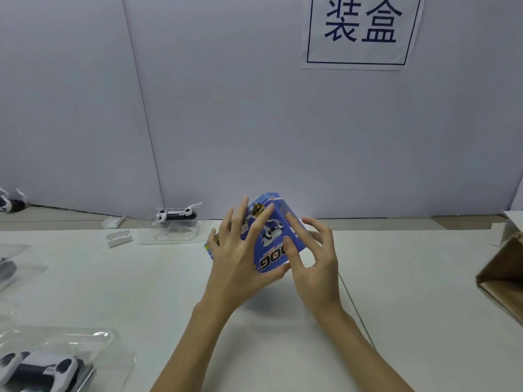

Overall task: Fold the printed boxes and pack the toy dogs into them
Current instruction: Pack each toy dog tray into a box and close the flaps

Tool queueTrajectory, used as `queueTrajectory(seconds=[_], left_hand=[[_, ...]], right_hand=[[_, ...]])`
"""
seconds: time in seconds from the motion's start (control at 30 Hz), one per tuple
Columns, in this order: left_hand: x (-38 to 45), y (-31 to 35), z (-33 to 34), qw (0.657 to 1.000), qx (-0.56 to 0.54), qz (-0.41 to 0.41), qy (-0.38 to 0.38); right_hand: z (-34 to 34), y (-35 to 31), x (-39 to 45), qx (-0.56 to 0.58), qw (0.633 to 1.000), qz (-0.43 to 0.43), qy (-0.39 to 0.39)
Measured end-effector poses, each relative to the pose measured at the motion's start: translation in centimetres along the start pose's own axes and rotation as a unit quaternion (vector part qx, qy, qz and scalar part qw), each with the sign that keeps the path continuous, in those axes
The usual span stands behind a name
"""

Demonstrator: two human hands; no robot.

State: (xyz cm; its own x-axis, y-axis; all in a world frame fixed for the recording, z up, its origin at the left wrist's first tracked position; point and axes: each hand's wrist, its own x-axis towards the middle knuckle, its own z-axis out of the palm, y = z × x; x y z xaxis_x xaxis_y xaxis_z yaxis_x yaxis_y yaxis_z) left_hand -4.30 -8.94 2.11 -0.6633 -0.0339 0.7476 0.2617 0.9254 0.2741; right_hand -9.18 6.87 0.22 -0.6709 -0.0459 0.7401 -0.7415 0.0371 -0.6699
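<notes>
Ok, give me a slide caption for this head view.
Both hands, left and right, hold a blue box above the table, a packed toy dog behind.

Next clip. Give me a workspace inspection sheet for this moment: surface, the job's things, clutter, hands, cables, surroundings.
Surface: white table, pale sheet over it.
Job's things: blue printed box held tilted above the table, "DOG" print upside down to the camera. A toy dog in a clear tray at the back; another toy dog under a clear cover at near left.
Clutter: two small white plastic pieces left of the back tray; brown carton at right edge.
Hands: left hand, fingers straight, flat on the box's face; right hand, fingers bent, fingertips on the box's side. No full grip.
Cables: nothing seen.
Surroundings: grey-white wall panels; a paper sign with two characters.
</notes>
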Motion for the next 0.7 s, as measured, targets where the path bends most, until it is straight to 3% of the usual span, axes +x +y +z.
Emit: queueTrajectory(seconds=[0.13,0.2,0.3,0.43,0.53,0.63,0.7], left_hand=[[-0.7,-1.6,0.9,0.989,0.046,-0.091,-0.104],[-0.9,-2.5,1.3,0.984,-0.05,-0.147,-0.09],[-0.9,-3.4,1.9,0.939,-0.233,-0.25,-0.039],[-0.8,-4.4,1.9,0.893,-0.3,-0.332,0.047],[-0.6,-4.8,1.1,0.827,-0.386,-0.391,0.12],[-0.1,-4.8,0.3,0.769,-0.46,-0.415,0.158],[0.0,-4.7,0.1,0.752,-0.492,-0.408,0.16]], right_hand=[[-0.8,1.1,0.4,0.009,0.992,0.103,0.073],[-1.3,1.8,0.8,-0.009,0.984,0.156,0.089],[-1.8,2.5,1.0,-0.087,0.979,0.178,0.048],[-2.3,2.7,0.8,-0.118,0.985,0.094,-0.082],[-2.6,2.7,1.0,-0.194,0.967,-0.004,-0.164],[-2.6,2.2,1.6,-0.228,0.956,-0.074,-0.169],[-2.3,1.9,1.6,-0.162,0.971,-0.085,-0.153]])
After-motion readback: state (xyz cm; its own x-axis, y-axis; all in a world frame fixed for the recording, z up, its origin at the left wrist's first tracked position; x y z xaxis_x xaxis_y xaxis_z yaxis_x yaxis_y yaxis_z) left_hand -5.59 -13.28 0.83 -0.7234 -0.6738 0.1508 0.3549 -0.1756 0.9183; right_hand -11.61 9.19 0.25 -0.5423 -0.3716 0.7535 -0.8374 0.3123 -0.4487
